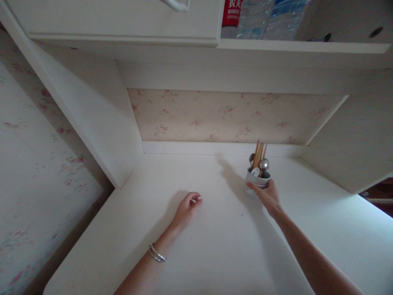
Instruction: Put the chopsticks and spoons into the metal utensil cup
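Note:
My right hand point(269, 194) is wrapped round the front right side of a white cutlery holder point(251, 178) near the back of the white counter. Several wooden chopsticks point(260, 153) stand up out of the holder, along with metal spoons point(264, 164) whose rounded ends face upward. A small round white piece point(255, 172) shows at its front rim. Over the middle of the counter, my left hand point(188, 207) is empty, its fingers loosely curled with a gap to the thumb. Silvery bangles point(157, 253) circle that wrist. Whether the holder's base touches the counter, I cannot tell.
White side panels point(92, 102) bound the counter point(211, 246) left and right. Overhead hangs a cabinet with a closed door point(123, 20) and an open shelf point(302, 46) bearing plastic-wrapped bottles point(256, 18). Floral wallpaper point(211, 114) covers the back.

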Demonstrator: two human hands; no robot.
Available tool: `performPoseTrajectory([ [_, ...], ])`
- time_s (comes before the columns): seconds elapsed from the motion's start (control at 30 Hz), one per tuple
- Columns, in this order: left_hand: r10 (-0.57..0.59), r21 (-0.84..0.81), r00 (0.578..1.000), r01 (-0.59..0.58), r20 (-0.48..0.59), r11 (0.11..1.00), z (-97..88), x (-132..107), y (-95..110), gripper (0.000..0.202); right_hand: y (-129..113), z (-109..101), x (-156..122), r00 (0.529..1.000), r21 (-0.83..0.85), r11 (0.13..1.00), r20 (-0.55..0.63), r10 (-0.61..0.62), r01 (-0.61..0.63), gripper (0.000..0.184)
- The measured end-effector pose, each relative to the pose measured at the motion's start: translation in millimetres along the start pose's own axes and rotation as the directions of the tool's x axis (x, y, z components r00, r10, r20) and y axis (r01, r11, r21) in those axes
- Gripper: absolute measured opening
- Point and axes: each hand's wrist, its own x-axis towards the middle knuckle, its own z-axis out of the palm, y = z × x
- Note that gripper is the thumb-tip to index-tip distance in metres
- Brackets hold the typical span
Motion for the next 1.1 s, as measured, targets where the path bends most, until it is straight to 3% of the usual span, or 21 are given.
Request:
performPoseTrajectory([
  [0.1, -0.075, -0.329, 0.997, 0.065, -0.017, 0.942, -0.4, -1.5, 7.8, 0.043, -32.5, 17.8, -46.4, 0.968, 0.052, 0.998, 0.251, 0.012, -0.026, 0.061],
  [0.23, -0.144, -0.702, 0.989, 0.125, 0.032, 0.701, -3.2, -4.7, 18.7, 0.047, -73.9, 40.9, -111.6, 0.804, 0.243, 0.96, 0.594, -0.032, -0.141, 0.051],
  [0.37, -0.173, -0.812, 0.975, 0.214, 0.141, 0.543, -9.3, -7.2, 29.2, 0.043, -94.7, 61.5, -154.5, 0.614, 0.317, 0.896, 0.787, -0.065, -0.312, 0.047],
  [0.47, -0.186, -0.847, 0.966, 0.248, 0.18, 0.47, -14.7, -7.4, 33.2, 0.049, -97.0, 74.1, -171.3, 0.533, 0.325, 0.874, 0.841, -0.092, -0.361, 0.048],
  [0.63, -0.238, -0.89, 0.955, 0.259, 0.177, 0.377, -20.7, -4.6, 31.3, 0.049, -91.3, 83.3, -182.0, 0.48, 0.311, 0.87, 0.872, -0.101, -0.383, 0.047],
  [1.1, -0.296, -0.88, 0.944, 0.262, 0.148, 0.395, -17.0, -3.9, 29.5, 0.048, -88.3, 82.7, -181.0, 0.435, 0.297, 0.831, 0.897, -0.074, -0.47, 0.049],
])
